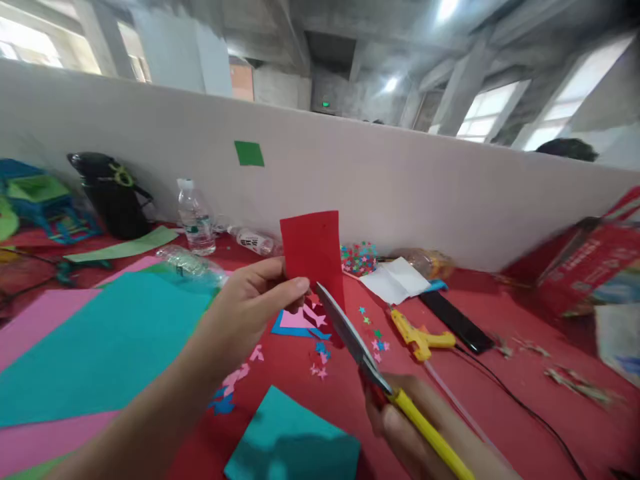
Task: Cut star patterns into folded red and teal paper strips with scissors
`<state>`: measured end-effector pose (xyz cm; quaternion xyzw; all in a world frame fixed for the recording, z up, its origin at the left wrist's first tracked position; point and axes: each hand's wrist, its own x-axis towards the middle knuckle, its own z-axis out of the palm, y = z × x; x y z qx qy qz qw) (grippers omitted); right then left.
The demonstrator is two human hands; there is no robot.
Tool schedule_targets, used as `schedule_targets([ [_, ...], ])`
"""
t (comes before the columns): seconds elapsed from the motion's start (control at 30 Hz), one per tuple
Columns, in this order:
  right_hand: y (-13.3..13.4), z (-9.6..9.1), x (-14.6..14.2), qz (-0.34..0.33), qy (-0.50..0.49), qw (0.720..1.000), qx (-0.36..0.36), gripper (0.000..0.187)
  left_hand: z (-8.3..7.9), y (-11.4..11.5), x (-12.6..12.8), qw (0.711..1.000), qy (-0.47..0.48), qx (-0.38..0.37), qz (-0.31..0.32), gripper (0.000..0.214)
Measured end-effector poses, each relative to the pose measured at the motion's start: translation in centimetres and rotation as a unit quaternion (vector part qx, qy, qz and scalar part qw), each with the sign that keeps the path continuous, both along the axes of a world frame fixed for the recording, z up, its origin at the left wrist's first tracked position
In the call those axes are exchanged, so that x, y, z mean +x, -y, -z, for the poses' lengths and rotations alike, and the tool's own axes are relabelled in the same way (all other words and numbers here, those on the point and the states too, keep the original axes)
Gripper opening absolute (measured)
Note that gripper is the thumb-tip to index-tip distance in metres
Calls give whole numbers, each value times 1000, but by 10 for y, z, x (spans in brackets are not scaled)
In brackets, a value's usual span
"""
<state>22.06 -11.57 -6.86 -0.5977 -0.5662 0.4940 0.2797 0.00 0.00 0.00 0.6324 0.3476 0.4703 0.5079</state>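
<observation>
The red table fills the lower view, backed by a pale partition wall; across its left side lies a large teal sheet over a pink sheet, with a smaller teal piece near the front edge; above the middle of the table, clear of its surface, the left hand holds the red card upright, thumb and fingers pinched on its lower left edge; the card looks thin and light, stiff enough to stand on its own from that one pinch, yet likely to flop or crease if gripped far from the edge under the blades, so a hold close beside the cut line seems soundest; the right hand is wrapped around the yellow handles of the scissors, whose blades point up and left and meet the card's lower right part; whether the blades are parted I cannot tell; just right of them a yellow glue gun lies on the table; small paper stars are scattered under the card.
</observation>
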Motion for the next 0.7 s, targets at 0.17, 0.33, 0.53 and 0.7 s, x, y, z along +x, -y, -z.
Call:
schedule_targets([
  [0.17,-9,-24,-5,-40,-29,998,34,59,-3,-2,4,1000,27,-2,6,16],
  [0.33,-11,-28,-5,-46,-27,997,60,60,0,-2,5,997,58,-51,25,15],
  [0.53,-23,-20,-3,-99,-27,993,54,62,-7,0,6,999,32,-31,7,15],
  [0.7,-25,-20,-5,-105,-30,994,20,51,-14,4,6,999,17,-23,-27,21],
])
